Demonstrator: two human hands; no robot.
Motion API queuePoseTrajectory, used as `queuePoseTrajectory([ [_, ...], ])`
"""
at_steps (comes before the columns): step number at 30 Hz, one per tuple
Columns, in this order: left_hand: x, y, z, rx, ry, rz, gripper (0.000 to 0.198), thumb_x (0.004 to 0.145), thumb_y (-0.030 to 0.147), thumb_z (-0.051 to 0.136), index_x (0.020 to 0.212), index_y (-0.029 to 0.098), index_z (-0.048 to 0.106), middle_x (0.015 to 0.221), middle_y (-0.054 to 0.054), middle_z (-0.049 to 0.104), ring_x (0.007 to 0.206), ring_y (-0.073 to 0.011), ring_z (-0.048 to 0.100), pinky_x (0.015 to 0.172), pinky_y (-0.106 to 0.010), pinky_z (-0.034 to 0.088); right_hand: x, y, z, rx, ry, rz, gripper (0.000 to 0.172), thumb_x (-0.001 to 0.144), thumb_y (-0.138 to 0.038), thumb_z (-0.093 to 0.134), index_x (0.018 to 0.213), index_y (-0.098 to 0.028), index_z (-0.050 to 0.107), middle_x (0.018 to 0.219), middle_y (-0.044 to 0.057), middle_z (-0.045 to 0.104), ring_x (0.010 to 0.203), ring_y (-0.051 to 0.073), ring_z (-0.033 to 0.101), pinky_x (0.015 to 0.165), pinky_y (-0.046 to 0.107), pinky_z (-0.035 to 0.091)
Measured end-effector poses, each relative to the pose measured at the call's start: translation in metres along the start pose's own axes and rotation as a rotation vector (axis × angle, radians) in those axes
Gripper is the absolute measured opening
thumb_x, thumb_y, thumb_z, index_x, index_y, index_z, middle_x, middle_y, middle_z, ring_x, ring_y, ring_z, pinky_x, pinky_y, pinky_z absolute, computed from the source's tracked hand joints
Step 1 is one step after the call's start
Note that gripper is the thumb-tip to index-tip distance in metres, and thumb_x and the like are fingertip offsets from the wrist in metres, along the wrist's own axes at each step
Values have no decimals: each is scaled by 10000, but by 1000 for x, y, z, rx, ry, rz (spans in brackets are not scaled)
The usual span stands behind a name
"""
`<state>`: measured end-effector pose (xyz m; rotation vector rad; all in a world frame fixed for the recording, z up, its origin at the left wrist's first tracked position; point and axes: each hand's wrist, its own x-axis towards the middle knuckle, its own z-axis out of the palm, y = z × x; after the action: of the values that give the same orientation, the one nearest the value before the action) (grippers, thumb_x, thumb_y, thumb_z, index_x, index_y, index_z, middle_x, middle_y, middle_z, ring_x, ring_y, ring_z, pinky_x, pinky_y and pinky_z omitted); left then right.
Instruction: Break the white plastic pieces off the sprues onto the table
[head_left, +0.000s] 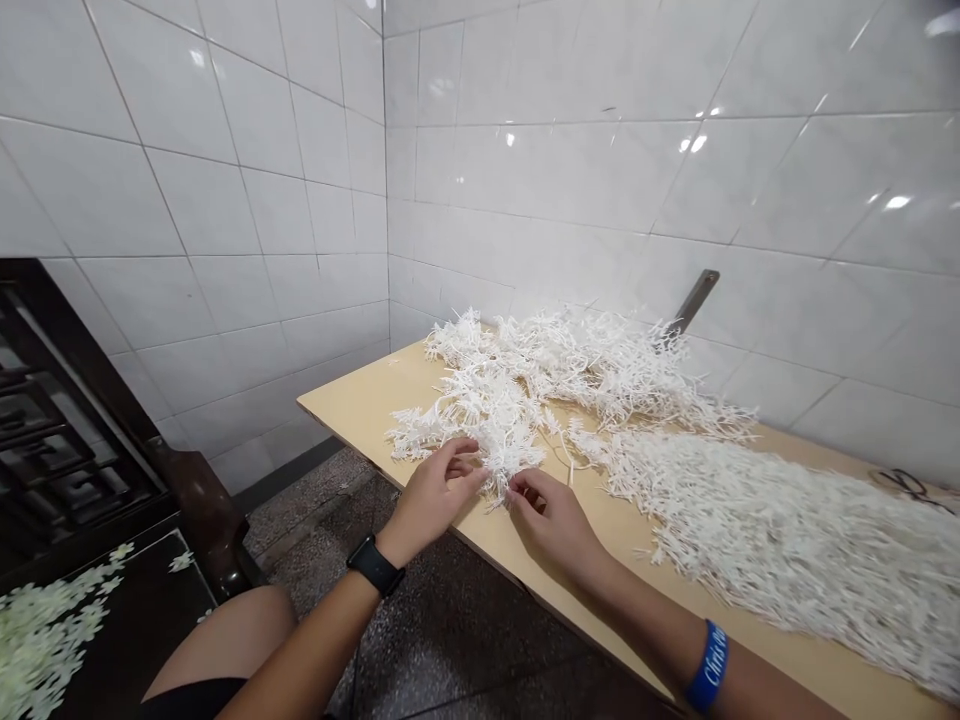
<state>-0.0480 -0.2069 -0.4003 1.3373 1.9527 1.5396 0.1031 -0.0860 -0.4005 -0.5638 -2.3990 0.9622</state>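
A spiky white plastic sprig (504,478) lies between my two hands at the near edge of the table. My left hand (439,492), with a black watch on its wrist, holds the sprig's left side between thumb and curled fingers; the index finger stands a little apart. On the other side, my right hand (553,512) pinches the sprig's lower right edge with thumb and fingertips. Just beyond the hands is a loose heap of similar white sprigs (487,400), tangled together. The exact grip points are partly hidden by the fingers.
The wooden table (352,400) carries a larger pile of white sprigs (592,355) at the back and a thick spread of white pieces (780,520) on the right. Tiled walls meet behind it. A dark carved chair (202,500) with pale plastic flowers (52,635) stands left.
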Motion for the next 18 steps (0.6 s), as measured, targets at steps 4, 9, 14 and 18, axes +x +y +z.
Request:
queuePoseTrajectory([
  [4, 0, 1, 9, 135, -20, 10, 497, 782, 493, 634, 1221, 270, 567, 1194, -80, 637, 1021, -249, 616, 830, -337, 486, 0, 3, 2, -29, -24, -66, 123, 863, -233, 545, 787, -203, 638, 758, 18, 612, 703, 159, 551, 635, 279, 412],
  [9, 7, 5, 11, 158, 80, -52, 315, 842, 486, 519, 924, 205, 633, 881, -53, 689, 810, -215, 634, 714, -306, 477, -1, 1, -1, -18, -8, -123, 131, 881, -237, 543, 850, -209, 667, 828, 29, 648, 761, 164, 585, 705, 292, 458],
  [14, 23, -6, -8, 51, 234, -138, 315, 798, 473, 534, 886, 175, 589, 781, -44, 661, 694, -196, 631, 637, -287, 474, -2, 3, -13, -274, 312, -154, 180, 887, -242, 500, 981, -208, 650, 1043, 100, 637, 1014, 258, 559, 880, 417, 434],
  [18, 44, -19, -34, 110, 368, -167, 278, 751, 400, 548, 899, 168, 587, 799, -46, 661, 685, -187, 622, 627, -274, 471, 0, 12, -16, -484, 254, -41, 401, 849, -269, 536, 1246, -218, 554, 1384, 136, 472, 1283, 356, 382, 1017, 550, 305],
])
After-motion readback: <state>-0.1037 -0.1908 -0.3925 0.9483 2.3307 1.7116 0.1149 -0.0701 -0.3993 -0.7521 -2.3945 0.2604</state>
